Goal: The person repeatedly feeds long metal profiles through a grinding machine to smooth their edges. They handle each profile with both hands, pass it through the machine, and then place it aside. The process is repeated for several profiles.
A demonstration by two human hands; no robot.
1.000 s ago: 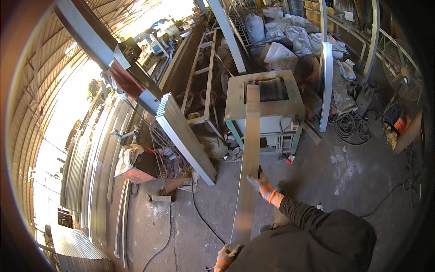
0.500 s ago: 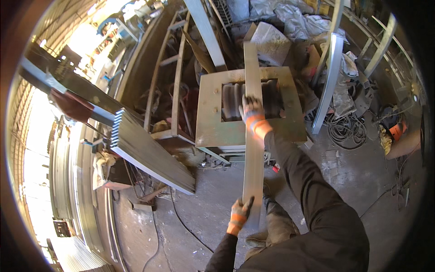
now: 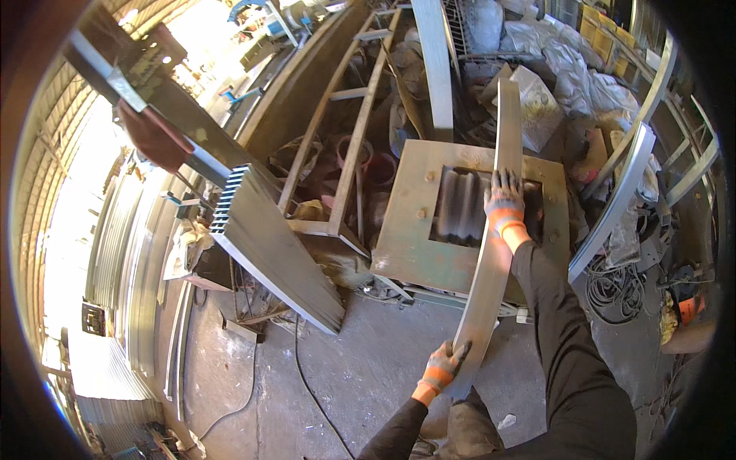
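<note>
A long, flat grey metal bar [image 3: 487, 280] lies lengthwise over a greenish metal machine table [image 3: 414, 241]. Its far end reaches beyond the table's back edge. In the table's opening sits a dark ribbed roller-like part [image 3: 460, 203], partly covered by the bar. My left hand [image 3: 442, 368], in a grey and orange glove, grips the bar's near end, thumb on top. The undersides of its fingers are hidden. My right hand [image 3: 504, 205], gloved alike, rests flat on the bar above the opening, fingers stretched forward.
To the left a stack of metal profiles [image 3: 280, 253] leans at a slant. Behind it stands a rusty frame [image 3: 341, 153]. An upright metal profile [image 3: 617, 195] and coiled cable [image 3: 616, 294] are on the right. A black cable [image 3: 307, 376] runs over the floor.
The whole view has swung left, so the machine and bar appear farther right and tilted. Relative to the table, the bar has slid a little away from me. My right fingers now lie flatter.
</note>
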